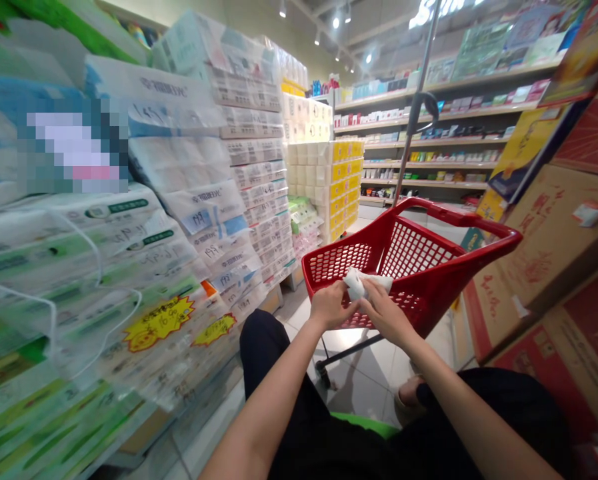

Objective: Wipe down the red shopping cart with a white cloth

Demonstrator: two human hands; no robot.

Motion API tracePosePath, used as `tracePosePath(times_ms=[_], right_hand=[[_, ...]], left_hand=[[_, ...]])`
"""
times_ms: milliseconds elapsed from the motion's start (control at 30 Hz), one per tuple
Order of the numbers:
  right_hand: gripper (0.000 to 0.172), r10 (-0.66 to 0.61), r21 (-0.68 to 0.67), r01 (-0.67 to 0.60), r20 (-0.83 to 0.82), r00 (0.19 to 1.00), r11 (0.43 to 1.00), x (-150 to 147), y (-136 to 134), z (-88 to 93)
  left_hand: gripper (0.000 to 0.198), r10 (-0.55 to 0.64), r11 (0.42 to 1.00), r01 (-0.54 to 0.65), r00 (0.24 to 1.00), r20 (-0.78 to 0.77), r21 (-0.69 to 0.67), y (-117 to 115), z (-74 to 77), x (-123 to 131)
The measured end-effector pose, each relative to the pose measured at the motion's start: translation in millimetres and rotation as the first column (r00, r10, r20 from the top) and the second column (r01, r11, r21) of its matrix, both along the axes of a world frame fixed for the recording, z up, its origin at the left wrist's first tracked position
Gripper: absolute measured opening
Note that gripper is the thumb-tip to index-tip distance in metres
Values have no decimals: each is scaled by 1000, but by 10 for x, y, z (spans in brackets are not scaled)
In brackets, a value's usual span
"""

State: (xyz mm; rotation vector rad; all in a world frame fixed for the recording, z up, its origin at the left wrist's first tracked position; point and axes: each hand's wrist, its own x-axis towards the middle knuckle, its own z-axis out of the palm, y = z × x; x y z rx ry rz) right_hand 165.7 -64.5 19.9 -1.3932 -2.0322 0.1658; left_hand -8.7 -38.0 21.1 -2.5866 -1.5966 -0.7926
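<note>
Spotlights (335, 22) shine and a white sign (443, 8) glows above a shop aisle, where pale floor tiles (379, 370) run between stacked plastic-wrapped packs (259, 153) at left and cardboard cartons (533, 247) at right. Stocked shelves (459, 142) line the far side in tiers; a pale wall (259, 27) rises behind the packs.

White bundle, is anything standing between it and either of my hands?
Nothing visible: the left hand and right hand are both on the white bundle, and the red cart lies beyond it, not between.

Head camera faces forward and down, near left hand (331, 305) and right hand (385, 312)
</note>
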Motion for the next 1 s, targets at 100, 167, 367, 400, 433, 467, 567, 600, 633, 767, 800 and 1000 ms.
tracePosePath(times_ms=[100,167,367,400,433,467,567,600,633,767,800,1000], right_hand=[[48,159,-12,-161,-83,984,987,-4,39,65],[45,131,0,-131,-70,989,991,128,79,164],[36,-316,311,240,222,923,920,848,289,335],[34,-348,332,253,268,898,909,941,324,314],[33,-366,343,256,312,877,904,1011,351,284],[33,-373,348,249,353,858,904,1057,371,251],[33,-382,357,237,422,822,903,1074,393,179],[32,-386,358,240,426,818,903,1054,393,171],[31,-390,356,246,423,818,902,1029,392,170],[27,-400,347,270,389,830,898,927,399,191],[26,-399,347,270,386,832,898,905,401,194],[24,-393,370,234,449,802,899,775,407,190]], left_hand=[[54,56,996,-49,995,84,-80,42,42,-18],[55,66,988,-41,984,166,-150,79,69,-37],[43,-92,961,209,860,503,-183,198,135,1],[43,-147,945,282,815,560,-162,217,142,38],[43,-194,928,344,775,602,-144,232,151,82],[43,-219,916,378,753,620,-136,242,162,130],[51,-132,964,228,855,501,-136,226,219,284],[57,-61,989,112,906,420,-96,204,244,334],[62,9,1000,1,941,338,-29,176,267,383],[46,2,975,-15,998,57,224,75,283,570],[40,-44,974,45,999,-7,223,69,260,614],[32,-20,990,42,986,-163,134,213,109,805]])
